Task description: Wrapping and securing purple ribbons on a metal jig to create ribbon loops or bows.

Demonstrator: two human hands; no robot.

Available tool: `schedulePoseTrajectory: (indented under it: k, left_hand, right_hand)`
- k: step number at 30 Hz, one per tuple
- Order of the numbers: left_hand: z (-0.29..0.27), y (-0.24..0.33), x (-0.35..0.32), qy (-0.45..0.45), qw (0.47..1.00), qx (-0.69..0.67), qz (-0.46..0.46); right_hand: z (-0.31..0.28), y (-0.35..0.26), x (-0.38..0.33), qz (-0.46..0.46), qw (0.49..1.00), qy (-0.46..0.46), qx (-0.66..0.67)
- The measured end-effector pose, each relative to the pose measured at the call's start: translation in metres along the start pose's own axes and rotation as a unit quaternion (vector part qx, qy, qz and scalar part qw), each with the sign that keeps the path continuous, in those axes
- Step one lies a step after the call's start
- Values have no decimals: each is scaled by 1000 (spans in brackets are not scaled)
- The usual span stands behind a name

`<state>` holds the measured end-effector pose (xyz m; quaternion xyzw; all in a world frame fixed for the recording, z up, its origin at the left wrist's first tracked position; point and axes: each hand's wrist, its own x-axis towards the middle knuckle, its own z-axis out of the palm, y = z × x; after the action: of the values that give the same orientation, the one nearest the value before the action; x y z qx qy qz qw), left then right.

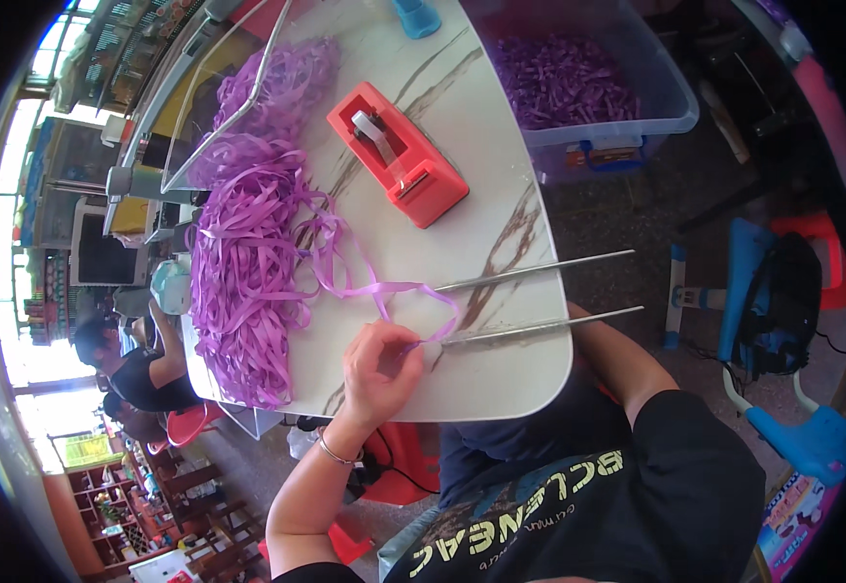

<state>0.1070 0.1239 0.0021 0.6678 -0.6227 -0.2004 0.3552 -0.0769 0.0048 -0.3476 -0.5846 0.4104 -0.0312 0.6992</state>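
Note:
At the table's near edge, my left hand (381, 371) is closed, thumb and forefinger pinching the end of a purple ribbon (399, 288). From there the ribbon loops over the tabletop by two thin metal rods (549, 325) and runs back to a big heap of purple ribbon (248, 262) on the left. The rods stick out past the table's right edge. My right forearm (627, 364) reaches toward that edge; the hand itself is hidden under the tabletop. Beyond the rods stands a red tape dispenser (433, 189) with a roll of clear tape.
The white marbled table (510, 379) has rounded corners. A clear plastic bin (627, 131) of purple pieces stands at the far right. A blue object (417, 17) sits at the far edge. Blue chair parts (802, 437) stand right; another person (136, 364) sits at left.

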Motion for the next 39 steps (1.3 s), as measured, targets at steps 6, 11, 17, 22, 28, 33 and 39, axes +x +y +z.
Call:
schedulePoseTrajectory:
  k: [6,11,17,22,28,33,39]
  left_hand:
    - [6,4,5,16,998,-60,-22]
    - [-1,-10,-5,74,991,-112,7]
    - [-2,71,-20,-7,917,-399,-16]
    - [0,132,-26,-197,832,-518,-32]
    - [35,138,-24,-149,908,-390,33]
    - [43,138,-33,-132,895,-426,-14]
    - [46,128,-35,-186,868,-460,-27]
  right_hand:
    - [-26,-2,-31,-35,999,19,-14]
    - [-60,0,-73,-72,986,147,-40]
    - [-93,-103,-219,-154,886,413,146]
    - [-63,-212,-305,-379,853,353,56]
    - [-12,-276,-356,-438,883,123,113]
    - [-12,-276,-355,-356,911,186,-89]
    - [-32,-285,-366,-401,869,244,-156]
